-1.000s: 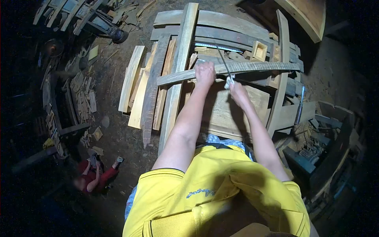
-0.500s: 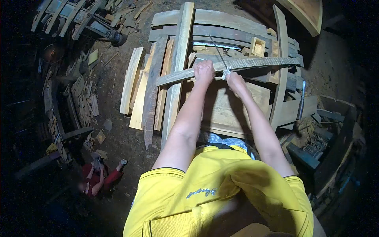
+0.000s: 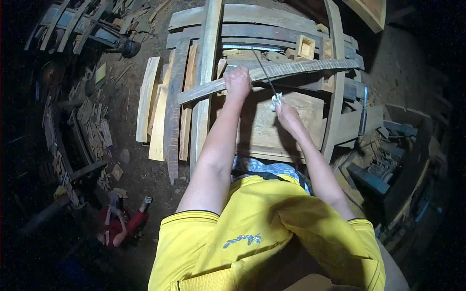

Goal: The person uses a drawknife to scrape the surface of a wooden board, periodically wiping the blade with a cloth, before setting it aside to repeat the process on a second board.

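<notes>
A long curved wooden slat (image 3: 291, 69) lies across two upright-running boards over a wooden bench top (image 3: 272, 128). My left hand (image 3: 238, 83) is closed round the slat left of its middle. In my right hand (image 3: 286, 114) is the pale, wrapped handle of a thin dark blade (image 3: 263, 70). That blade crosses the slat at a slant just right of my left hand, its tip pointing away toward a ruler (image 3: 257, 47). My right hand is below the slat, apart from it.
Planks (image 3: 172, 111) lie at the left of the bench. A small wooden box (image 3: 306, 47) sits beyond the slat, and a dark-handled tool (image 3: 363, 116) rests at the right. A person in red (image 3: 119, 225) is low at the left. Wood scraps (image 3: 99, 116) litter the ground.
My right hand has drawn back toward my body with the blade, away from the slat. The whole view has shifted, so the bench appears farther left. My left hand still grips the slat.
</notes>
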Demonstrator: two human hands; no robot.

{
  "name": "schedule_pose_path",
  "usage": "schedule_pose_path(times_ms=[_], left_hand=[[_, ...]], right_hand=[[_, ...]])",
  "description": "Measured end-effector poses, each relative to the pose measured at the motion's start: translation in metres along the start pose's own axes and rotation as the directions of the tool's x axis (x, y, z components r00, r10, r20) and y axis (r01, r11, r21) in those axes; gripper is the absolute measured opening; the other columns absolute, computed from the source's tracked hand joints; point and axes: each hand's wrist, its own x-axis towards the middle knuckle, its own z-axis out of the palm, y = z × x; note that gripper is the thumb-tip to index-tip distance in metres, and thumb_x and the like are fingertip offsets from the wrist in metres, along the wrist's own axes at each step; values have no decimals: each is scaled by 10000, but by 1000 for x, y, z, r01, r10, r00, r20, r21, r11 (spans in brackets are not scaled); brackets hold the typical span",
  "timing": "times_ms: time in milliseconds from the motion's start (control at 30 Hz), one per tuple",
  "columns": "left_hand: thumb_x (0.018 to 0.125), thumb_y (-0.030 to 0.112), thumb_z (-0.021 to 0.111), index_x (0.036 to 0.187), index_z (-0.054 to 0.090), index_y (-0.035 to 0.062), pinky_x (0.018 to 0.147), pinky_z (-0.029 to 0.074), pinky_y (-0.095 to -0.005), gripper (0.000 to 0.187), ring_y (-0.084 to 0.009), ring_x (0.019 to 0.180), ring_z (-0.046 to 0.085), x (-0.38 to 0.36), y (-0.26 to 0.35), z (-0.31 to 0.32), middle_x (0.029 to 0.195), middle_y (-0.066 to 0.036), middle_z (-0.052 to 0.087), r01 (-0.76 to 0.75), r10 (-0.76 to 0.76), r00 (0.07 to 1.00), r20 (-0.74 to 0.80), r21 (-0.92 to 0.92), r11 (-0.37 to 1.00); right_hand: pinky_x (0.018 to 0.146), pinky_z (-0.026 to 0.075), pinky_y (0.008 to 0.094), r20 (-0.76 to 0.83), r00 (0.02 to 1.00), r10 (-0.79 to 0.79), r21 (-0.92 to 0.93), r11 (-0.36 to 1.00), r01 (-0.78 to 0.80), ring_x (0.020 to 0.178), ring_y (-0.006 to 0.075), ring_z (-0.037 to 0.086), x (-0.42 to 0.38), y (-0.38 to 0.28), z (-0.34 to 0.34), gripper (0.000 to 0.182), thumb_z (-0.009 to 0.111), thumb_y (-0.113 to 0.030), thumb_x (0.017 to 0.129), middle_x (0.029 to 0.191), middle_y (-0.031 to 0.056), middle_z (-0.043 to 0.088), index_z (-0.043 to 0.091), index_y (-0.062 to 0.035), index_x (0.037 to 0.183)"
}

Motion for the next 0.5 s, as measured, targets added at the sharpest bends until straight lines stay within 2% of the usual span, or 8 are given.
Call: schedule_pose_path(times_ms=[133, 267, 333, 400, 433, 500], left_hand=[[747, 140, 555, 858, 560, 48, 741, 433, -482, 144, -299, 762, 622, 0, 0, 0, 795, -140, 633, -12, 12, 1000, 1, 1, 1000], [723, 168, 596, 851, 562, 50, 727, 437, -474, 178, -297, 755, 620, -3, 3, -6, 787, -137, 632, -27, 27, 1000, 13, 11, 1000], [706, 165, 586, 820, 596, 102, 713, 399, -389, 131, -250, 775, 608, -2, 4, -9, 817, -99, 625, 2, -2, 1000, 15, 56, 998], [710, 164, 583, 837, 594, 105, 731, 394, -391, 140, -251, 790, 606, 0, 4, -8, 834, -99, 624, 17, -20, 999, 37, 66, 998], [715, 164, 581, 854, 593, 108, 748, 388, -394, 150, -252, 806, 604, 1, 4, -7, 850, -98, 623, 26, -31, 998, 61, 78, 997], [723, 160, 572, 862, 594, 106, 751, 390, -400, 151, -252, 807, 605, -1, 3, -4, 852, -96, 623, 25, -27, 999, 29, 84, 996]], right_hand=[[729, 430, 489, -5, 999, 33, 39, 999, -33, 854, 443, 556, -15, -10, -7, 398, 348, -306, 907, 848, 294, 581, 555, 34, 918], [775, 444, 471, 65, 995, 78, 96, 992, -84, 892, 425, 573, 38, -50, -28, 480, 329, -372, 906, 901, 302, 589, 594, 25, 961], [788, 442, 465, 37, 997, 74, 35, 997, -75, 919, 423, 563, 58, -36, -13, 475, 333, -380, 906, 936, 290, 589, 590, 9, 994], [753, 425, 463, -28, 998, -51, 110, 993, 53, 872, 436, 558, 44, -14, -2, 437, 322, -344, 918, 882, 274, 593, 573, 13, 916], [744, 421, 452, -8, 1000, 18, 83, 996, -17, 852, 423, 561, 24, -14, -3, 431, 332, -343, 921, 852, 265, 593, 569, 16, 892], [740, 422, 451, 22, 999, 35, 52, 998, -36, 848, 418, 565, 1, -9, -6, 423, 342, -339, 920, 845, 263, 594, 567, 17, 884]])
